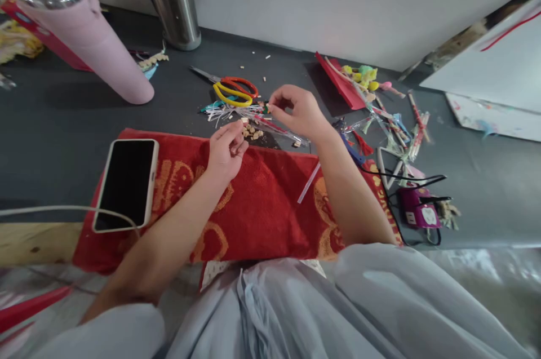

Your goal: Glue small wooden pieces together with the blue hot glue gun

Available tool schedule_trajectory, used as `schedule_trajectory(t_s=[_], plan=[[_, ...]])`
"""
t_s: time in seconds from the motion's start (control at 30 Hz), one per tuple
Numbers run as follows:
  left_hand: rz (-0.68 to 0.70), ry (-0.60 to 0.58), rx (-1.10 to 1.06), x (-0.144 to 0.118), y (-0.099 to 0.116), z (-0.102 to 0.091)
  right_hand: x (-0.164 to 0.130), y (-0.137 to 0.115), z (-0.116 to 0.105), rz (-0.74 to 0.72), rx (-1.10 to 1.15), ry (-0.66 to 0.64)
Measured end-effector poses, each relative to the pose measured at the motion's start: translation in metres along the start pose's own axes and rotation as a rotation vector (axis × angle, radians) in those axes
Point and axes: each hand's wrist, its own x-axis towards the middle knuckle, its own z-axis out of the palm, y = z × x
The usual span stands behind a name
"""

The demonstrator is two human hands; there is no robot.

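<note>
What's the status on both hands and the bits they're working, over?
Left hand pinched shut over small tan pieces. Right hand pinching a thin stick. Scissors and phone lie close by.

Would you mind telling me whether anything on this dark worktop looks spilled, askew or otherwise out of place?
Yes. Small tan crumb-like bits lie scattered between the left hand and right hand, with more strewn past the red and yellow scissors. The tall pink cylinder appears tilted.
</note>
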Motion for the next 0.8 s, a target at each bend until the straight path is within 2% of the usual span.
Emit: schedule_trajectory(t_s=[0.13,0.3,0.53,0.8], plan=[[-0.053,-0.13,0.087,-0.008,-0.006,0.004,-0.033,-0.028,-0.001,-0.072,0.097,0.068],[-0.107,-0.214,0.218,-0.015,-0.01,0.007,-0.061,-0.044,0.004,-0.133,0.059,0.169],[-0.11,-0.225,0.262,-0.015,-0.011,0.007,-0.073,-0.045,0.012,-0.165,0.014,0.248],[-0.114,-0.205,0.296,-0.015,-0.011,0.01,-0.075,-0.043,0.011,-0.078,-0.032,0.197]])
